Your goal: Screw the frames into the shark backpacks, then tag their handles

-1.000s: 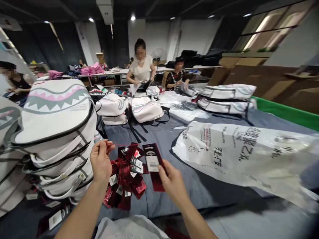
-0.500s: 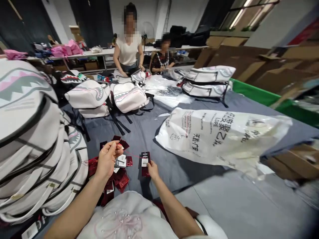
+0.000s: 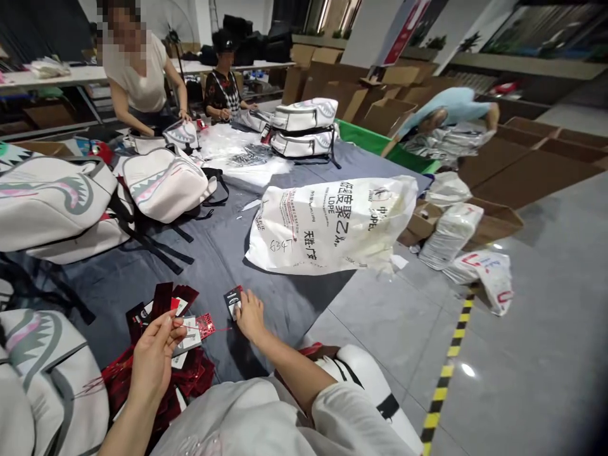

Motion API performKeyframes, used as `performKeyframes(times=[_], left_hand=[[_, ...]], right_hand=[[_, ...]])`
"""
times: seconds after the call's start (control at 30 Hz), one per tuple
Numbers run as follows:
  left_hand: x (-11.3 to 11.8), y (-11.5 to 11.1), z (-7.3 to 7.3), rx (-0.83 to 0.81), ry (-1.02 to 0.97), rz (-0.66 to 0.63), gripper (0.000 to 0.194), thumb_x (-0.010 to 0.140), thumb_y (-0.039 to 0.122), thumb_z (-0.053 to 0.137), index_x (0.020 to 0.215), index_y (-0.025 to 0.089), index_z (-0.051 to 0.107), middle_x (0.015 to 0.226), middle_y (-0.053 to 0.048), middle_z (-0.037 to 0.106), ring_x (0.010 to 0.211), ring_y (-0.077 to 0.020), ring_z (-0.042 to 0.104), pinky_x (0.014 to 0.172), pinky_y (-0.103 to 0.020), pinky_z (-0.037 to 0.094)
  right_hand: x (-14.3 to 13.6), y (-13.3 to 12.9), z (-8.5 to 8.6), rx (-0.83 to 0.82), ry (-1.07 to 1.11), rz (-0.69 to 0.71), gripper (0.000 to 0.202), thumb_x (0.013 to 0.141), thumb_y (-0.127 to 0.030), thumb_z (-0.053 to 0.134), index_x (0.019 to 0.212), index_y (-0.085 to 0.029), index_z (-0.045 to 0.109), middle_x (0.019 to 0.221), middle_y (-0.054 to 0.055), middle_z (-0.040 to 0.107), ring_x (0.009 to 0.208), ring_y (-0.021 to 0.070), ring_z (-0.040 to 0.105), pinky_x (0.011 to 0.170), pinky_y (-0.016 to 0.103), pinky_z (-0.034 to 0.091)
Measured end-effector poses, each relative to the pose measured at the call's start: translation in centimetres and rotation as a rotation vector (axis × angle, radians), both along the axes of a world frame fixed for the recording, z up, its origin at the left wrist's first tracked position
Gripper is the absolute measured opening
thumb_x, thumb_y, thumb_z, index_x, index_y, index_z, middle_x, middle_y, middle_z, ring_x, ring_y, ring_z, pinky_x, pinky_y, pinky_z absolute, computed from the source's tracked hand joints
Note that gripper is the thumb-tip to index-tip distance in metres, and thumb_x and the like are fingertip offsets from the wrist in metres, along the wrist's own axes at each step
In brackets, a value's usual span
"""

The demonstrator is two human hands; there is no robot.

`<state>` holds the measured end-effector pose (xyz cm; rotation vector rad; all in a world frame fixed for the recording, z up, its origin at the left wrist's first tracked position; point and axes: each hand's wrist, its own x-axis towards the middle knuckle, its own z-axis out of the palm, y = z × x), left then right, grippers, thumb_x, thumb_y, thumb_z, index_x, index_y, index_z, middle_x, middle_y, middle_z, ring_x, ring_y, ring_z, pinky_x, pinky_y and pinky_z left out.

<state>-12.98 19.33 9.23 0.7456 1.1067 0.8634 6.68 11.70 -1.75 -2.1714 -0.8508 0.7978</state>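
My left hand (image 3: 156, 348) is closed in a pinch on a thin red string, above a pile of red and black tags (image 3: 190, 373) on the grey-blue cloth. A white label with a red patterned piece (image 3: 205, 325) shows just right of its fingers. My right hand (image 3: 251, 315) has its fingers on a black tag (image 3: 232, 301) with a white label, at the cloth's right part. The red string runs from the left hand toward the right one. White shark-face backpacks (image 3: 161, 183) lie beyond the tags, and more (image 3: 52, 373) are at the left.
A large white printed bag (image 3: 332, 225) lies across the cloth's right side. Two backpacks are stacked (image 3: 304, 130) farther back. Two people work across the table; another person (image 3: 444, 107) bends over a green-sided bin (image 3: 380, 145). Cardboard boxes (image 3: 532, 164) stand at the right.
The view has swung to the right, bringing in the bending person and striped floor tape. My right hand's fingers have spread over the black tag. My left hand still pinches the string.
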Motion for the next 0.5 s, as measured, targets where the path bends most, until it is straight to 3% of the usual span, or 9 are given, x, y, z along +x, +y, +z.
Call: performKeyframes(times=[0.1,0.17,0.37,0.5], left_hand=[[0.5,-0.4,-0.3,-0.003,0.009,0.002,0.043,0.061,0.033,0.088,0.098,0.019,0.07,0.075,0.002,0.074,0.062,-0.0079,0.068,0.065,-0.017,0.059],[0.9,-0.9,-0.4,-0.014,0.02,-0.009,0.039,0.061,0.029,0.088,0.095,0.019,0.07,0.075,0.002,0.074,0.062,-0.0084,0.069,0.065,-0.018,0.059],[1.7,-3.9,-1.6,-0.013,0.096,-0.15,0.038,0.059,0.03,0.09,0.088,0.019,0.068,0.078,0.002,0.077,0.068,-0.0106,0.072,0.068,-0.019,0.059],[2.2,-6.0,-2.5,0.043,0.181,-0.296,0.046,0.058,0.041,0.09,0.091,0.019,0.067,0.079,0.002,0.076,0.063,-0.0095,0.071,0.065,-0.018,0.057]], right_hand=[[-1.1,-0.8,2.1,0.159,0.132,0.16,0.039,0.088,-0.023,0.061,0.128,-0.02,0.062,0.114,0.008,0.072,0.102,0.0201,0.067,0.094,0.034,0.051],[-2.3,-1.5,3.7,0.25,0.203,0.209,0.039,0.084,-0.031,0.068,0.122,-0.022,0.065,0.093,0.001,0.075,0.083,0.0156,0.069,0.08,0.029,0.054],[-5.4,-4.2,8.2,0.755,0.643,-0.089,0.034,0.084,-0.052,0.066,0.094,-0.02,0.074,0.068,-0.003,0.069,0.069,0.0165,0.069,0.065,0.027,0.055],[-3.5,-7.1,9.9,0.873,0.689,-0.255,0.039,0.083,-0.058,0.064,0.075,-0.021,0.073,0.056,-0.002,0.065,0.048,0.0141,0.063,0.048,0.024,0.05]])
